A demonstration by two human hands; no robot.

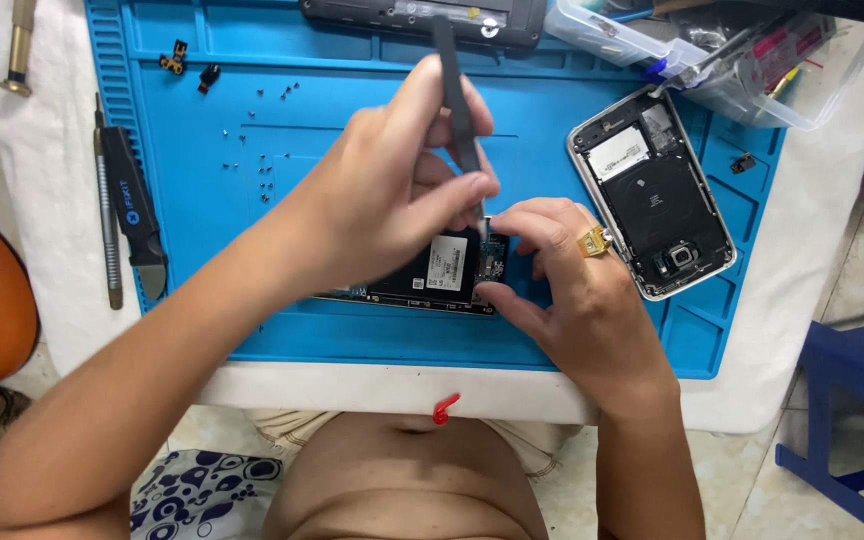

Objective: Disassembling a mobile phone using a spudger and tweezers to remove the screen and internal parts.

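A: While the left hand (377,205) pinches the dark tweezers (457,100), where is the tip?

B: Down at the small circuit board (490,262) of the opened phone (432,270), which lies near the middle of the blue mat (252,330) on the bench. The right hand (567,270) curls its fingers against the phone's right end, steadying it.

A: Which step is this, in your view?

B: Probably working a tiny part or connector on that board. Any further move calls for a steady, light tip.

A: Anything else close?

B: A separated back cover (657,195) lies to the right, loose screws (262,165) far left, and 2 drivers (117,215) at the mat's left edge.
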